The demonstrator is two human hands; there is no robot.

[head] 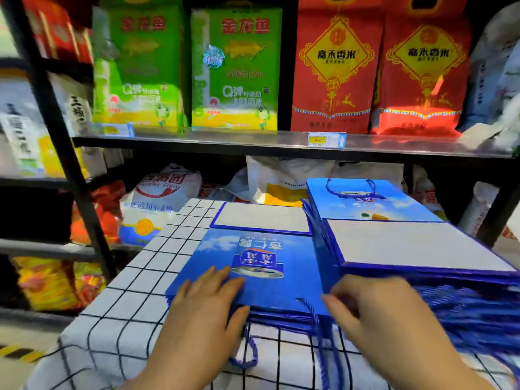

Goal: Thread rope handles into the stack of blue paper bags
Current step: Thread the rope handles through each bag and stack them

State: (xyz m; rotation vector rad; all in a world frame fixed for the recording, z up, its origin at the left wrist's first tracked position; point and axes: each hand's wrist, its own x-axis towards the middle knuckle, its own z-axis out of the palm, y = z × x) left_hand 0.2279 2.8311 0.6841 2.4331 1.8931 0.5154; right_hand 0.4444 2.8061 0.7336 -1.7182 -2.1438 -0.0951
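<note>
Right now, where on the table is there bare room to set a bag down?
Bare cloth runs left of the middle stack, front to back. The right side is crowded: second stack, loose ropes, right hand.

Only the person's two hands and forearms point(174, 358) are in view, the left hand point(208, 296) and the right hand point(374, 308), both bare from fingertips to the lower edge of the view. The left hand's outline is fairly sharp, with slim fingers. The right hand is softened by blur, so finer detail on it cannot be told.
</note>
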